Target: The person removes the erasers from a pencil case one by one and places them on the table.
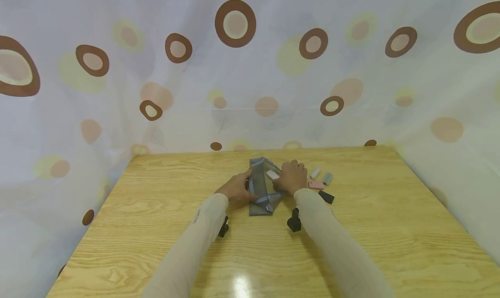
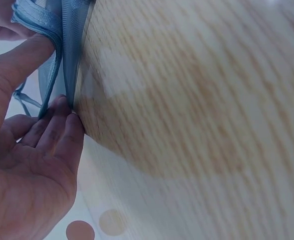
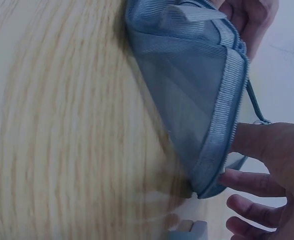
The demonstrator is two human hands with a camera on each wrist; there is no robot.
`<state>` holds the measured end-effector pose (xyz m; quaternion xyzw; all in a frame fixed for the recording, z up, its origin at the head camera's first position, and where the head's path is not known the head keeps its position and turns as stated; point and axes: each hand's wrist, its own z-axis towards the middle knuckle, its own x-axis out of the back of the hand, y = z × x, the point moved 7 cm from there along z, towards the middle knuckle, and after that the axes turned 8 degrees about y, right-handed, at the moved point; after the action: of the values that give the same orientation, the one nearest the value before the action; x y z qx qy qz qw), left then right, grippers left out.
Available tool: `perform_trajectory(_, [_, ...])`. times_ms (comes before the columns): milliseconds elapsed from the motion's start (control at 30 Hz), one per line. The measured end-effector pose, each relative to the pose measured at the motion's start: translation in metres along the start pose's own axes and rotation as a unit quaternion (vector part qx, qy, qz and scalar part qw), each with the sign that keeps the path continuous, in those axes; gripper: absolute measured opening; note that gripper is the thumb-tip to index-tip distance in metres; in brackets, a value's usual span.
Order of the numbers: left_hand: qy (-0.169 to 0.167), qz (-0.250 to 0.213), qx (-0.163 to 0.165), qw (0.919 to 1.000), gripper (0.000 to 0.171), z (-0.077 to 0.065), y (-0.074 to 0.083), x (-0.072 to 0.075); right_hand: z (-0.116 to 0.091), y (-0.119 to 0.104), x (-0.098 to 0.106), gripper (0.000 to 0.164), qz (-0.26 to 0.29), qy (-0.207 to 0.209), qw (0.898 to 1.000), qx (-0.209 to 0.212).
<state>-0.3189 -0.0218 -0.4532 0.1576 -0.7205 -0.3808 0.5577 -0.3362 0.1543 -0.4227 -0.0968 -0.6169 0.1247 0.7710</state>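
A blue-grey mesh zip pouch lies on the table with its zip open. My left hand grips its left side; in the left wrist view the thumb lies over the zip edge and the fingers are behind the fabric. My right hand pinches the pouch's right edge, thumb on the inner side and forefinger on the outer in the right wrist view. A white block shows at the pouch's mouth, beside the right thumb. Whether that thumb touches the block I cannot tell. A pale tag sticks out near one end.
Right of the pouch lie several small blocks: a white one, a grey-blue one, a pink one and a black one. The wooden table meets a patterned curtain at its back and sides.
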Motion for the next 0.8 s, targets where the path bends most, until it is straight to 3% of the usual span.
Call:
perform_trajectory(200, [0.001,-0.002,-0.003,1.0,0.105,-0.001,0.0,0.0,0.002,0.005,0.006,0.036,0.005,-0.012,1.0,0.028])
perform_trajectory(467, [0.001,0.004,0.0,1.0,0.105,-0.002,0.002,0.003,-0.007,0.005,0.046,0.026,0.058,-0.021,0.997,0.048])
perform_trajectory(800, [-0.001,0.005,0.002,1.0,0.105,0.0,0.0,0.001,-0.02,0.036,0.09,0.022,0.107,0.003,0.992,0.072])
